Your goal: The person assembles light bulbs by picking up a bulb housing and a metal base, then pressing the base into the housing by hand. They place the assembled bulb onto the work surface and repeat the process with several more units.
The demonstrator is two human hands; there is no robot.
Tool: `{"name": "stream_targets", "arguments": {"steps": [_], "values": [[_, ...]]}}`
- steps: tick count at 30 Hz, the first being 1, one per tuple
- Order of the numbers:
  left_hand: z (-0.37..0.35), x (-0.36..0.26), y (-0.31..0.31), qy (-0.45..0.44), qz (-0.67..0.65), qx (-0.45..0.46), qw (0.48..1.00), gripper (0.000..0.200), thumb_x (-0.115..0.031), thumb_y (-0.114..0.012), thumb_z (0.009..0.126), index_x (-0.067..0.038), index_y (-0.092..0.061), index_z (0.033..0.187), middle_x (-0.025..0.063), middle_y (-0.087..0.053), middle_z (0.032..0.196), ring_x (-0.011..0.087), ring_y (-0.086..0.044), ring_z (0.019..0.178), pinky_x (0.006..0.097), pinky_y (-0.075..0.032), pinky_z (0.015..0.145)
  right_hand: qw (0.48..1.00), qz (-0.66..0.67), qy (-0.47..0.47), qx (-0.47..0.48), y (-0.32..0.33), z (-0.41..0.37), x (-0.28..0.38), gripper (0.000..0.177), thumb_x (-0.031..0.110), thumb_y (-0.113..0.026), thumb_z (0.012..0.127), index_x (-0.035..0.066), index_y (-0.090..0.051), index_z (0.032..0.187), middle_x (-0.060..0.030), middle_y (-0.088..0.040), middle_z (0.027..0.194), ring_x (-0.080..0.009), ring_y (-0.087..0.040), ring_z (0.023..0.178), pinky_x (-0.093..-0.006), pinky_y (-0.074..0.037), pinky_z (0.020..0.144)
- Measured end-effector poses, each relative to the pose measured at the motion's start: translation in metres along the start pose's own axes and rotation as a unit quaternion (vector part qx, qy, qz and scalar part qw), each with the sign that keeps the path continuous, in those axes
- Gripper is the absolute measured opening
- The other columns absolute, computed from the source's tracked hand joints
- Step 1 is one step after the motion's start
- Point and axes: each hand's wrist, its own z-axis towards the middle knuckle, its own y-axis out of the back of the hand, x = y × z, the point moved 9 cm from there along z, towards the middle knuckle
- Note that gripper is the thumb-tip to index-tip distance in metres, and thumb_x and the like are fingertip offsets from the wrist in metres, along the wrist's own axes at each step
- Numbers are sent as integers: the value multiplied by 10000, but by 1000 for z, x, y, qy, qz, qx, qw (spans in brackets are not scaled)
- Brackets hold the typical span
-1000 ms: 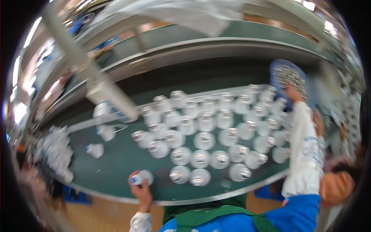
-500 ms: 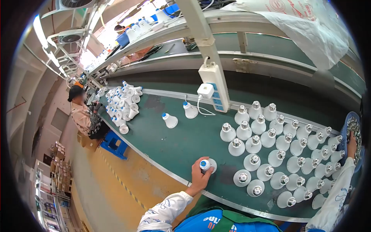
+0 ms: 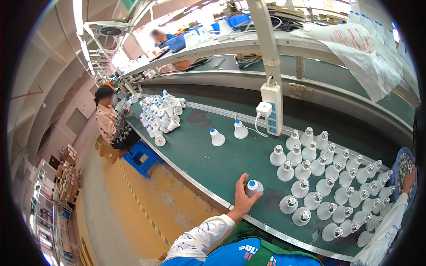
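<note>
My left hand is at the bench's near edge, curved beside a white light bulb with a blue top. Its fingers are spread on the bulb's left, and its thumb lies against the near side. At the far right, my right hand reaches into a blue basket of small metallic pieces; its fingertips are hidden there. Two more blue-topped bulbs, one nearer and one by the cable, stand farther back. Between my hands stand several rows of white bulbs with silver screw caps.
A heap of blue-topped white bulbs lies on the far left of the green bench. A power strip with a plugged-in charger hangs on the post. A seated person works beyond, near a blue stool.
The view has turned left, so things appear farther right. My left hand has loosened around the bulb, its fingers wider apart. My right hand stays at the basket.
</note>
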Motion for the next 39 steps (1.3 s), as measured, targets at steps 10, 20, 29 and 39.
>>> {"name": "stream_targets", "arguments": {"steps": [10,20,29,39], "values": [[-40,-16,42,-5,-1,-86,996,770,-346,-706,717,-32,-295,1288,150,-345,1264,272,-366,1128,384,-354,897,995,53,-69,56,14,19,2,611,-49,-467,770,110,-321,1342,-198,-427,1299,-337,-423,1187,-358,-325,976],[-65,-105,52,-213,47,-72,973,583,-235,-683,748,-9,-398,1204,165,-434,1180,273,-422,1046,375,-365,872,996,58,-73,10,30,38,1,632,-49,-462,734,130,-354,1330,-162,-451,1290,-307,-446,1177,-349,-343,960],[-104,-118,-84,154,-446,404,783,236,-137,-565,862,-32,-517,1068,38,-562,918,126,-547,810,245,-443,723,933,343,46,104,135,-21,309,586,17,-534,755,45,-379,1319,-125,-492,1209,-218,-461,1112,-307,-328,950],[-158,-125,-136,498,-700,356,368,473,-451,-474,877,-104,-493,1199,39,-558,1094,206,-508,1082,376,-387,945,833,404,143,350,179,-286,648,337,-10,-622,608,49,-544,931,-97,-569,848,-304,-539,817,-382,-420,720]]}}
